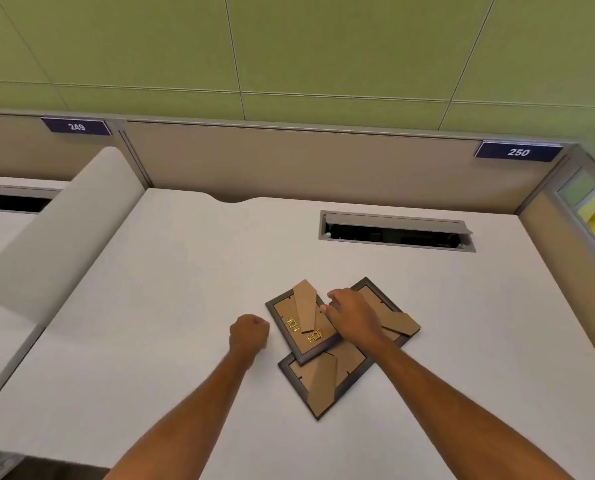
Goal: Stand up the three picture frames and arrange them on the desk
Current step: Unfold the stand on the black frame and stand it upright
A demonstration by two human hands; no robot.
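Fingers of the right hand (353, 315) curl over the right edge of the top frame (299, 323); whether they truly pinch it is unclear. Left hand (249, 334), clenched and empty, rests on the desk (150, 306) just beside. All 3 frames lie face down, overlapping: none stands yet. The right arm covers part of the far frame (393, 317) and near frame (324, 379).

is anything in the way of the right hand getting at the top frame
Nothing visible. The right hand is already over the top frame, which lies back-up on the other two frames, fingers at its right edge. The left hand, a fist, rests on the desk beside it.
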